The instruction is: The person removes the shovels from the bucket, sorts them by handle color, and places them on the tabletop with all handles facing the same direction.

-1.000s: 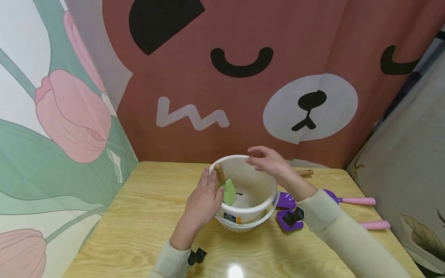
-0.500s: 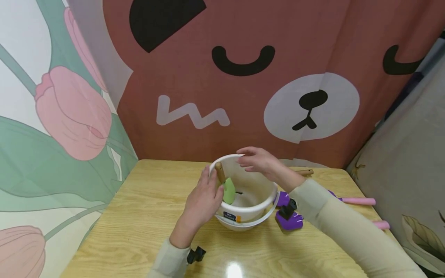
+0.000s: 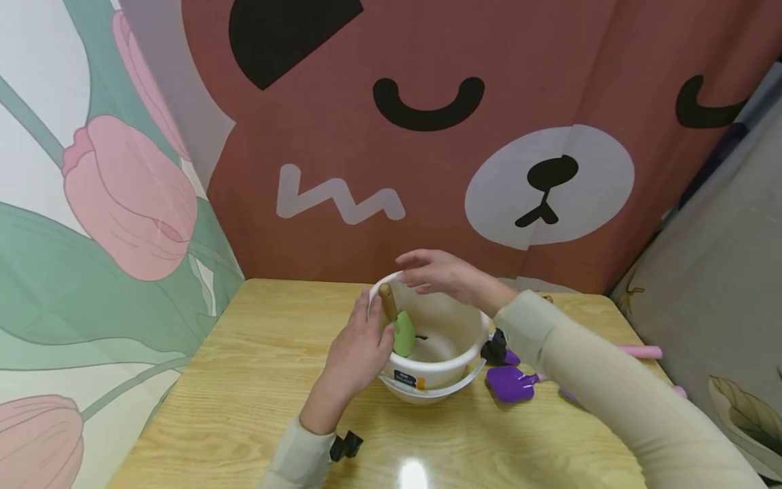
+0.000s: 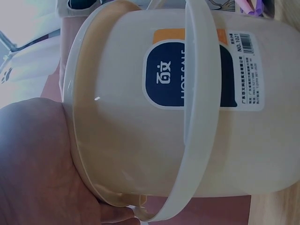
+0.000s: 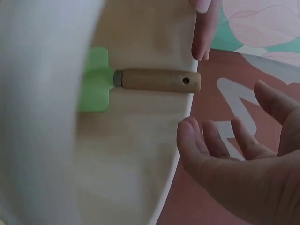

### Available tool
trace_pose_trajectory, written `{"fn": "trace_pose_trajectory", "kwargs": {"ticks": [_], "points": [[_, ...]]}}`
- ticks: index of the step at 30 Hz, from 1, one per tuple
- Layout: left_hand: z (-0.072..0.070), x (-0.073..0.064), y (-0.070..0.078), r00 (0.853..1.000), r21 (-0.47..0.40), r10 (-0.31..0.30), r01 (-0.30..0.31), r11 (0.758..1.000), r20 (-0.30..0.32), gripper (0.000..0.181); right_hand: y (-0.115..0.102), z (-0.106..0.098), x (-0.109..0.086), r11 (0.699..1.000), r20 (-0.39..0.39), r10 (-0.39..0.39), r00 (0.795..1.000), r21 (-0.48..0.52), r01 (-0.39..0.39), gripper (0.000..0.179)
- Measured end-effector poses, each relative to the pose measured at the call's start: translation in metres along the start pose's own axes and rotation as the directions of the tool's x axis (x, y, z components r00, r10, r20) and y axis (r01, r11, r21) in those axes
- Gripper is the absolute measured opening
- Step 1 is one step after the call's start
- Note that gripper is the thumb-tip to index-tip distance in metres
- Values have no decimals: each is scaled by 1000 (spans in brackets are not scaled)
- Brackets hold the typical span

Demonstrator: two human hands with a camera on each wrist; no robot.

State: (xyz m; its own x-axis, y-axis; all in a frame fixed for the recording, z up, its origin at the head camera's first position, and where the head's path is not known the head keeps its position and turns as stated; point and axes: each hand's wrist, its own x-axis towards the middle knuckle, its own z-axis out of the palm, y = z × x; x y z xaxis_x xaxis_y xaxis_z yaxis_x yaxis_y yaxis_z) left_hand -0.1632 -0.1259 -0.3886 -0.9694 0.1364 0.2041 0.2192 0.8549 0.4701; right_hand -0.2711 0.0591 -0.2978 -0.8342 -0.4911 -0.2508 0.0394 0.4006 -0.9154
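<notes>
A white bucket (image 3: 446, 375) stands on the table, its bail handle hanging down the front below a dark blue and orange label (image 4: 164, 75). Inside it leans a small green hand shovel (image 3: 403, 334), the wooden handle (image 5: 154, 80) pointing up to the rim. My left hand (image 3: 359, 353) rests on the bucket's left rim with fingers extended; the left wrist view shows it against the rim. Over the bucket's back rim hovers my right hand (image 3: 446, 275), holding nothing. Seen from the right wrist, its loosely bent fingers (image 5: 206, 150) are a short way from the end of the shovel's handle.
Right of the bucket lie purple shovels (image 3: 510, 385) with pink handles (image 3: 641, 352), partly hidden by the right sleeve (image 3: 586, 367). A wooden handle end (image 3: 548, 298) shows at the back. Printed curtains rise behind the wooden table (image 3: 244, 394).
My right hand has moved left across the bucket's back rim, nearer the green shovel's handle. The right sleeve now covers more of the purple shovels. My left hand has stayed on the rim.
</notes>
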Motion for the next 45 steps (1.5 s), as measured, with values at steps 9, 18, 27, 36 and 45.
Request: {"fn": "trace_pose_trajectory", "kwargs": {"ticks": [9, 18, 27, 36, 45], "points": [[0, 0, 0, 1000, 1, -8, 8, 1000, 8, 68, -4, -3, 15, 997, 88, 16, 996, -76, -9, 54], [-2, 0, 0, 1000, -5, -12, 12, 1000, 21, 69, -7, -1, 25, 988, 170, 39, 985, -151, -13, 55], [-2, -1, 1, 1000, -10, 2, -3, 1000, -5, 69, -3, -5, 33, 983, 215, 65, 975, -181, -26, 55], [-2, -1, 2, 1000, -13, 4, -4, 1000, -3, 69, 0, -4, 41, 972, 260, 107, 960, -232, -46, 55], [-1, -1, 2, 1000, -28, -7, 7, 1000, 1, 69, 1, 0, 49, 955, 241, 140, 960, -289, -67, 45]]}}
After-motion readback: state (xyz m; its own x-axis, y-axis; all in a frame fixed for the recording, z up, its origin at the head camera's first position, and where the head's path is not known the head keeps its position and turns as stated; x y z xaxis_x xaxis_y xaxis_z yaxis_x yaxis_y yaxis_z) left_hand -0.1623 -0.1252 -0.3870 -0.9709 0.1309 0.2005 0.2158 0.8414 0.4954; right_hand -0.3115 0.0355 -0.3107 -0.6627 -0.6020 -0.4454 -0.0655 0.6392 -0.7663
